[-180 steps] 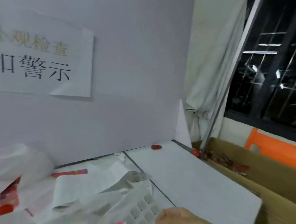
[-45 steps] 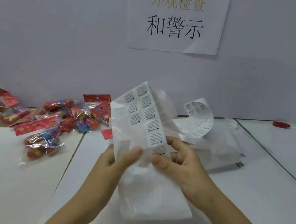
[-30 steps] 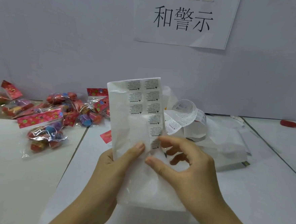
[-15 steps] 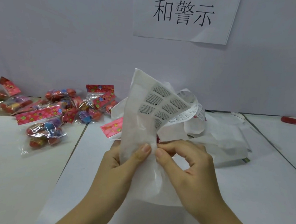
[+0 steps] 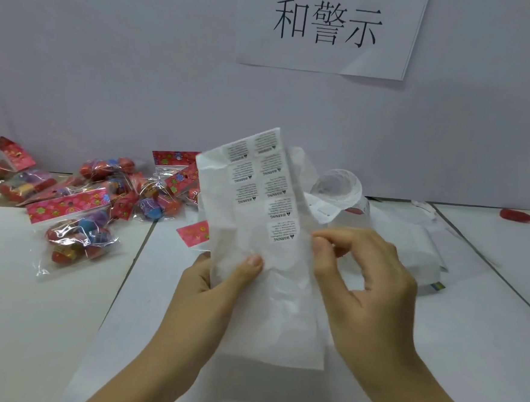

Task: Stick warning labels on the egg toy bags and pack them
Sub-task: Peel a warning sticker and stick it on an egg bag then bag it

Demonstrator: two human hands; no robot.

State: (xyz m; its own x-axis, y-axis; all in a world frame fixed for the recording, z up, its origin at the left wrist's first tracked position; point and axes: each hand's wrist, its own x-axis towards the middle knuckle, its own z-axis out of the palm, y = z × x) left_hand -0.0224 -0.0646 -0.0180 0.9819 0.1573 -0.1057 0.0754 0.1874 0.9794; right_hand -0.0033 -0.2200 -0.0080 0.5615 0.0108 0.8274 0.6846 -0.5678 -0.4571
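While left hand (image 5: 213, 288) grips label sheet (image 5: 257, 200) upright above table (image 5: 466, 356), thumb on front, right hand (image 5: 370, 290) curls thumb and forefinger at sheet's right edge; whether they pinch anything cannot be told. Egg toy bags (image 5: 76, 234) lie in pile on table, left, well apart from hands.

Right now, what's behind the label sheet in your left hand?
A curled liner strip shows right of the label sheet, a red egg toy bag header left of it. The rest of that bag is covered.
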